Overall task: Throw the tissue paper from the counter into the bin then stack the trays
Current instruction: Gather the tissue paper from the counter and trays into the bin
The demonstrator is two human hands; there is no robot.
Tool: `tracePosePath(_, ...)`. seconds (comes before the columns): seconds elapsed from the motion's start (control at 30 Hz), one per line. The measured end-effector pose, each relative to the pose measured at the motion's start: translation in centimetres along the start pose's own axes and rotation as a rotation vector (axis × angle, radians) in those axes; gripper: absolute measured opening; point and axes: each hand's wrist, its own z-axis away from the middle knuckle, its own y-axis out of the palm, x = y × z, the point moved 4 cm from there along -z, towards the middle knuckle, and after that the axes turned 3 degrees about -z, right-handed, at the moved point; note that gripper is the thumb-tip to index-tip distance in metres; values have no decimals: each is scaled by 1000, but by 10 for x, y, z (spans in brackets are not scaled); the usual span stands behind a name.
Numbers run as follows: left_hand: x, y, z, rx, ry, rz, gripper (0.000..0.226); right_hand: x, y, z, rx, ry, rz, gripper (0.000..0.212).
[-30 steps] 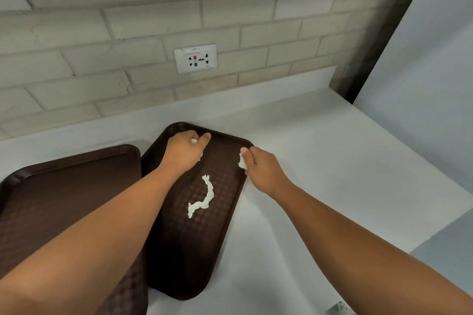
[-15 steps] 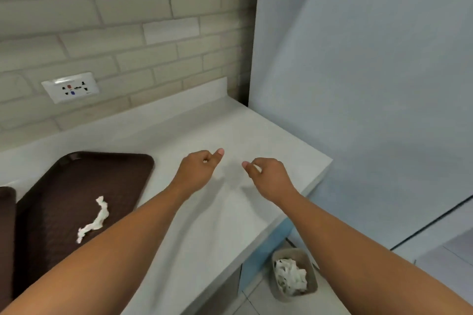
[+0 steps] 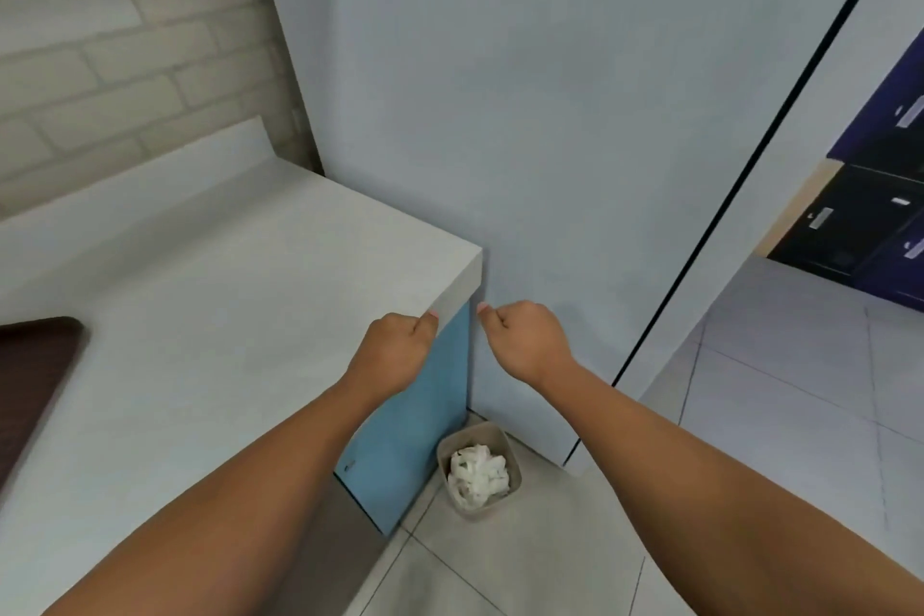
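My left hand point(image 3: 395, 350) and my right hand point(image 3: 525, 340) are both curled into fists, thumbs pressed to fingers, past the right end of the white counter point(image 3: 225, 295). The tissue pieces they picked up are hidden inside the fists. A small beige bin point(image 3: 482, 510) stands on the floor below and between my hands, holding crumpled white tissue point(image 3: 477, 470). Only a corner of one dark brown tray point(image 3: 35, 355) shows at the left edge, on the counter.
A blue cabinet side point(image 3: 425, 415) drops below the counter end, next to the bin. A pale wall panel point(image 3: 550, 140) stands right behind the bin. Grey floor tiles point(image 3: 750, 415) spread to the right, with dark lockers point(image 3: 860, 225) beyond.
Both hands lifted tissue pieces off the tray and swung right, from above the tray to past the counter's end above the bin. The trays and the remaining tissue strip slid out of view.
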Motion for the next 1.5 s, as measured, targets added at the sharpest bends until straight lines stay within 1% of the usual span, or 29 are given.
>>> tracePosePath(0.1,4,38,1,59,-5,-19,58,-34,7,8,16,40,-25,62)
tracePosePath(0.2,11,71,6,120,13,-91,61,-64,23,14,56,95,-12,61)
tracePosePath(0.27,24,94,4,163,-10,-139,61,-85,36,13,67,132,-15,58)
tracePosePath(0.33,46,118,-4,203,-61,-152,61,-108,53,11,117,173,-17,48)
tracePosePath(0.4,70,143,-15,263,-103,-174,58,-133,74,10,204,234,-31,30)
tracePosePath(0.43,82,156,-21,303,-115,-196,54,-146,84,9,245,266,-47,21)
tracePosePath(0.47,95,170,-26,347,-129,-220,50,-157,93,10,283,291,-70,18)
tracePosePath(0.57,134,212,-41,444,-191,-218,30,-194,121,11,375,363,-141,23)
tracePosePath(0.63,160,239,-48,498,-234,-188,20,-219,141,10,418,400,-133,25)
tracePosePath(0.67,171,252,-54,518,-233,-179,14,-231,151,8,429,413,-117,25)
tracePosePath(0.7,182,267,-60,538,-227,-180,13,-243,162,6,435,414,-107,23)
tracePosePath(0.77,205,293,-74,562,-229,-191,24,-265,182,3,447,372,-71,14)
tracePosePath(0.83,228,316,-88,551,-237,-212,31,-288,201,2,449,338,-74,11)
tracePosePath(0.93,264,351,-110,542,-268,-206,37,-327,228,1,442,366,-107,15)
tracePosePath(1.03,303,387,-133,540,-262,-281,40,-364,256,-5,453,372,-51,21)
tracePosePath(1.1,328,410,-144,558,-272,-329,43,-385,275,-6,446,424,-75,21)
tracePosePath(1.2,361,438,-152,574,-325,-386,55,-411,305,-1,431,587,-246,15)
tracePosePath(1.23,368,445,-152,582,-339,-382,60,-418,314,1,422,628,-296,17)
tracePosePath(1.3,380,458,-153,599,-340,-363,69,-429,329,4,429,649,-321,22)
tracePosePath(1.33,385,461,-153,597,-338,-349,72,-434,337,6,443,640,-295,23)
tracePosePath(1.43,396,463,-154,537,-332,-345,65,-440,354,5,466,555,-173,28)
tracePosePath(1.5,403,458,-155,487,-344,-366,57,-440,363,1,440,514,-147,23)
